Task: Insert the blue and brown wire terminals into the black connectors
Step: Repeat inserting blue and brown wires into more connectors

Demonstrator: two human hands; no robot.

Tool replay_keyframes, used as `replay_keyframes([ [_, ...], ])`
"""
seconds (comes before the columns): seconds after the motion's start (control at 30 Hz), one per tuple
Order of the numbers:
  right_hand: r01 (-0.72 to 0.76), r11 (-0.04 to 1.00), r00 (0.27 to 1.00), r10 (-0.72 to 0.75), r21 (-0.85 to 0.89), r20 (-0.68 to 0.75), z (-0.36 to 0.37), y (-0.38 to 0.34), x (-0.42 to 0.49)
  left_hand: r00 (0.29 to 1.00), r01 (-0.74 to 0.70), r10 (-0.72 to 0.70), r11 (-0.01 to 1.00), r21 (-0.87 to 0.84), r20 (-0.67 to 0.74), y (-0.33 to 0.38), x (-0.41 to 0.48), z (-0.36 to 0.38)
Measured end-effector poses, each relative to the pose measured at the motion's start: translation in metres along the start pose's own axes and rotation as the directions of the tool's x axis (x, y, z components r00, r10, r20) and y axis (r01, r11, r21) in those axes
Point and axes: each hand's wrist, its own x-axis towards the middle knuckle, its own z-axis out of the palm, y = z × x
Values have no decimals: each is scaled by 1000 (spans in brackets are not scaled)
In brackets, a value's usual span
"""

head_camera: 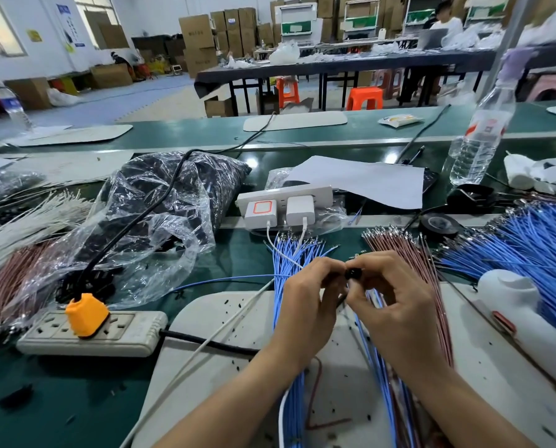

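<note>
Looks mid-insertion to me: left hand point(305, 299) and right hand point(396, 295) both pinch a small black plastic connector point(354, 273) with curled fingertips, over the pale grey mat point(205, 318). The wire itself is hidden. Next move probably needs a terminal lined up square and pushed home.

Both bare forearms reach in from the lower edge and converge. The left hand point(309, 305) and right hand point(396, 302) meet fingertip to fingertip (backs up, fingers curled). The right pinches a black connector point(354, 273); the left's grip is hidden.
</note>
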Motion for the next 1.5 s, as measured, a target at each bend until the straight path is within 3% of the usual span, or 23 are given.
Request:
replay_keyframes([
  [0.07,-9,1000,1000,9,-6,0,0,1,0,1000,29,-29,1000,8,2,-2,1,2],
  [0.2,-178,982,983,180,67,-27,-2,0,2,1000,2,-2,1000,1,19,-1,1,2],
  [0.33,-163,987,986,163,-8,34,-8,3,7,997,-67,66,997,-46,-36,1,0,2],
  [0.43,-160,977,987,155,-140,-48,-24,14,19,992,-70,68,997,-13,-111,-2,0,1],
  [0.5,-247,870,967,247,-426,-57,-38,31,25,992,-73,73,997,4,-108,-2,0,1],
  [0.57,-362,664,874,487,-655,10,-46,46,25,993,-66,66,998,3,-103,-1,-1,1],
  [0.6,-390,585,807,589,-711,42,-46,50,23,993,-57,57,998,0,-99,-1,-1,1],
  [0.67,-405,543,743,664,-735,81,-44,51,19,995,-36,34,999,-16,-97,-1,-1,1],
  [1.1,-368,543,767,636,-755,83,-38,41,18,998,11,-13,999,-43,-65,0,-1,1],
  [1.3,-348,495,766,639,-796,63,-37,41,18,998,19,-22,999,-48,-61,1,-1,0],
  [1.5,-355,540,802,596,-764,48,-34,44,17,998,13,-16,999,-46,-57,0,-1,1],
])
